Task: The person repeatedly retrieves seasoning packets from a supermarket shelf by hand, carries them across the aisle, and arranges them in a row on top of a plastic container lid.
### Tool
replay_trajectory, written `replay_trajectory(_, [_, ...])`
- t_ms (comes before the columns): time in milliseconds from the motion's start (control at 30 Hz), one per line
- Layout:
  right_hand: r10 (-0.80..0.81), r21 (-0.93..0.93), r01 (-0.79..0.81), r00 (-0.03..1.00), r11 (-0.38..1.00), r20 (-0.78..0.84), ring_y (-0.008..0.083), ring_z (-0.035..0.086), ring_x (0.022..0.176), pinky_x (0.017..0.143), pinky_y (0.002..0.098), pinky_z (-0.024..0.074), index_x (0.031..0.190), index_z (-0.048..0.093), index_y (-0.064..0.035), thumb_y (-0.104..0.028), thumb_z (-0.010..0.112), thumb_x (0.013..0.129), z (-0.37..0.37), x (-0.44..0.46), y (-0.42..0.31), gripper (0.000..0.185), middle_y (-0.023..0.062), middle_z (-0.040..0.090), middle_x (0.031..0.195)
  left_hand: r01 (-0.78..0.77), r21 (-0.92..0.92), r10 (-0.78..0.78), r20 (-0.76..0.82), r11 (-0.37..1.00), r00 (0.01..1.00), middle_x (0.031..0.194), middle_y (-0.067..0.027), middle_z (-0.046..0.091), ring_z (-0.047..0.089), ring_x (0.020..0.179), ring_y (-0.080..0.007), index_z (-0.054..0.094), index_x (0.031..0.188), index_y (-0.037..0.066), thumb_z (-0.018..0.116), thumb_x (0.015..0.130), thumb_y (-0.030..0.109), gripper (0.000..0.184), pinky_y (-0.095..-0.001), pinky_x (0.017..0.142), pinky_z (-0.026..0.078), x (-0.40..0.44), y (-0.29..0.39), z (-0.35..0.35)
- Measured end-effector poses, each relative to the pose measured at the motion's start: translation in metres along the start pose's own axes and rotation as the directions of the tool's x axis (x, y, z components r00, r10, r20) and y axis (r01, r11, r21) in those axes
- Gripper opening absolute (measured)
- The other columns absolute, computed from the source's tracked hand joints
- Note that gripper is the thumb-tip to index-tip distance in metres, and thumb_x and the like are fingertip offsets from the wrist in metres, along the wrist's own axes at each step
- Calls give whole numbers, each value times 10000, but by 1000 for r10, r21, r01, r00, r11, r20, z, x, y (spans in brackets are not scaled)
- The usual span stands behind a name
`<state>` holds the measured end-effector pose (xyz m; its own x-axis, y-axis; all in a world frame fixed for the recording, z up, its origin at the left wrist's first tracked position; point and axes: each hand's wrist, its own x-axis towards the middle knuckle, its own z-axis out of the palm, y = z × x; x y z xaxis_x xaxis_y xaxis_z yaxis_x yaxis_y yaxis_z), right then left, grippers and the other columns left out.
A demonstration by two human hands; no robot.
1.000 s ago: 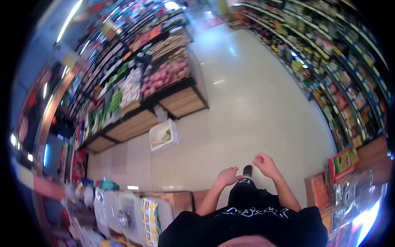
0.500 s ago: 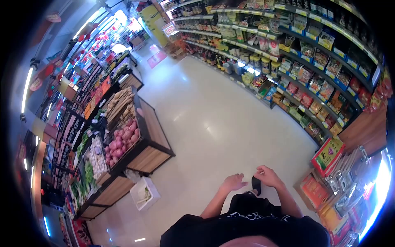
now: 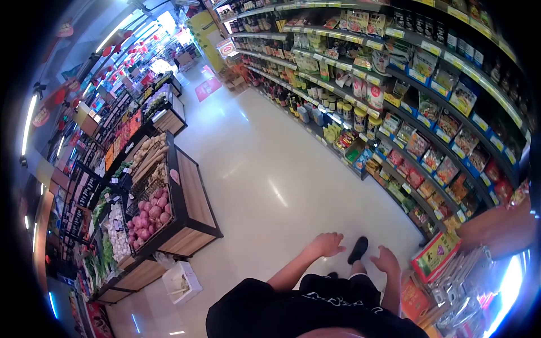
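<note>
Red onions (image 3: 149,219): heaped well left of the left hand.
White crate (image 3: 193,287): also left, nearer that hand.
Left hand (image 3: 327,245): fingers loosely extended, empty.
Black shoe (image 3: 358,249): between both hands.
Right hand (image 3: 387,261): thumb and fingers parted, empty.
Red-edged carton (image 3: 437,256): near the right hand, to its right; long axis slants up rightward.
Stocked shelves (image 3: 482,80): beyond the right hand.

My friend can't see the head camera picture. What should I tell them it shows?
A person's left hand and right hand, seemingly empty, apart above a pale shop floor. Left, a wooden-sided stand of round purple produce; right, shelves of packets.
</note>
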<state>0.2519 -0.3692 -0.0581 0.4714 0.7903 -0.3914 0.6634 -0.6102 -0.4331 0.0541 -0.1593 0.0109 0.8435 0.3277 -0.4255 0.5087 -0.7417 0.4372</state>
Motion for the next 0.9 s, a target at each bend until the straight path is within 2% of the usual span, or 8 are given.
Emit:
replay_trajectory(100, [16, 24, -24, 955, 999, 295, 378, 604, 1091, 950, 431, 470, 1237, 557, 25, -465, 692, 792, -23, 56, 18, 676, 235, 635, 1152, 37, -9, -36, 95, 999, 995, 1130, -245, 618, 606, 1044, -420, 537, 1214, 18, 568, 894, 476, 560, -491, 883, 487, 41, -9, 0])
replay_trajectory(367, [-148, -39, 157, 972, 987, 181, 393, 602, 1065, 914, 448, 487, 1129, 583, 21, -423, 669, 812, -132, 254, 23, 552, 259, 626, 1118, 188, 19, -189, 110, 982, 976, 1195, -237, 605, 575, 1137, -386, 508, 1278, 29, 534, 904, 528, 624, -473, 943, 470, 172, -41, -74])
replay_trajectory(433, [-280, 37, 278, 958, 960, 59, 394, 607, 1050, 891, 461, 494, 1110, 570, 21, -409, 652, 830, -177, 295, 12, 519, 255, 629, 1089, 187, 69, -187, -11, 980, 982, 1194, -240, 604, 598, 1100, -394, 489, 1303, 40, 521, 903, 556, 654, -473, 928, 485, 211, -59, -90])
replay_trajectory(533, [-288, 14, 291, 953, 957, -90, 392, 584, 1089, 910, 461, 478, 1133, 545, 5, -398, 638, 846, -232, 349, -4, 503, 242, 615, 1121, 176, 56, -164, -167, 983, 972, 1145, -266, 613, 621, 1036, -412, 493, 1285, 26, 545, 896, 533, 641, -478, 897, 496, 251, -49, -143])
replay_trajectory(633, [-255, 92, 275, 948, 957, -189, 381, 551, 1145, 960, 452, 451, 1241, 509, -18, -369, 627, 863, -280, 370, -24, 530, 239, 584, 1193, 120, -15, -120, -219, 993, 968, 1113, -271, 619, 626, 1007, -422, 493, 1275, 11, 559, 894, 506, 628, -482, 878, 501, 287, -44, -175])
replay_trajectory(733, [-182, 154, 246, 922, 957, -341, 384, 517, 1191, 992, 454, 432, 1328, 454, -24, -320, 617, 879, -298, 405, -28, 562, 236, 528, 1286, 96, -101, -105, -90, 990, 990, 1157, -273, 608, 589, 1098, -404, 459, 1325, -22, 586, 889, 485, 681, -453, 944, 468, 330, -42, -194])
replay_trajectory(833, [-85, 139, 169, 879, 976, -469, 403, 481, 1227, 1011, 458, 419, 1358, 415, -3, -269, 613, 888, -311, 452, -20, 575, 235, 465, 1362, -17, -42, 14, -80, 999, 997, 1155, -266, 598, 587, 1080, -411, 452, 1326, -29, 610, 882, 447, 670, -451, 927, 471, 378, -41, -213])
replay_trajectory(900, [-72, 77, 143, 812, 987, -579, 425, 447, 1255, 1042, 455, 397, 1361, 391, 34, -224, 607, 894, -326, 487, -14, 575, 244, 435, 1388, -151, -132, 128, -169, 980, 977, 1130, -282, 594, 595, 1042, -431, 454, 1310, -40, 643, 863, 399, 655, -466, 893, 484, 414, -46, -229])
